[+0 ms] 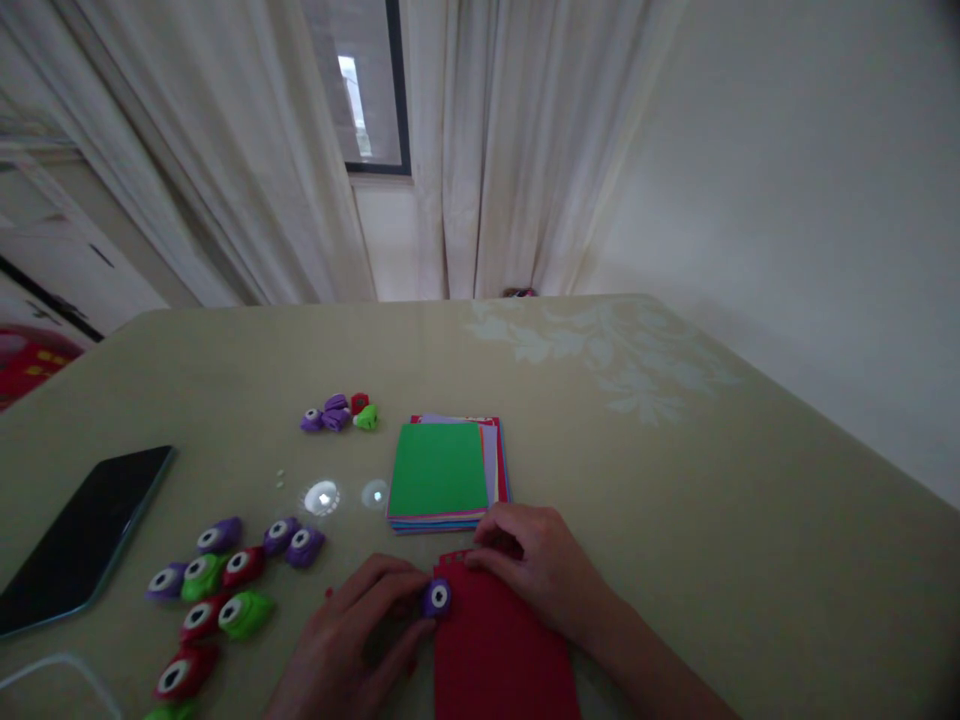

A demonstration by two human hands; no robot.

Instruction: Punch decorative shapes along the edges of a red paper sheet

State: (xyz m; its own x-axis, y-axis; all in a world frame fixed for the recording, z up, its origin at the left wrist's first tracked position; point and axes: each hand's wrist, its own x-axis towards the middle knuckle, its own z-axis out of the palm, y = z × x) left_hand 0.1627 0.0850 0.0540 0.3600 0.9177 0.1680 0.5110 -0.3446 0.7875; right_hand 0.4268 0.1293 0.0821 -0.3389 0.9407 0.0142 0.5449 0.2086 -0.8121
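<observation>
Both hands are working at the near edge of the table [675, 480]: the right hand [536, 565] is lying curled on the far edge of a red sheet [499, 650], fingertips pressing it flat so it seems kept from sliding, while the left hand [352, 640] is closing its fingers around a small purple punch [437, 597] seated on the sheet's left edge, probably so the paper sits in its slot. A row of tiny holes is showing along the sheet's far edge, just beside the right fingertips. Just beyond the hands a paper stack [442, 470], green on top, is lying nearly touching the right knuckles, crowding the sheet's far side. To the far left a dark phone [82, 540] is resting flat, well apart. Between phone and left hand, a cluster of punches [225, 590] in purple, green and red is sitting near the left wrist, and a smaller group of pieces [341, 412] is lying farther back. Near the stack, two bright light spots [322, 497] are glinting on the tabletop.
</observation>
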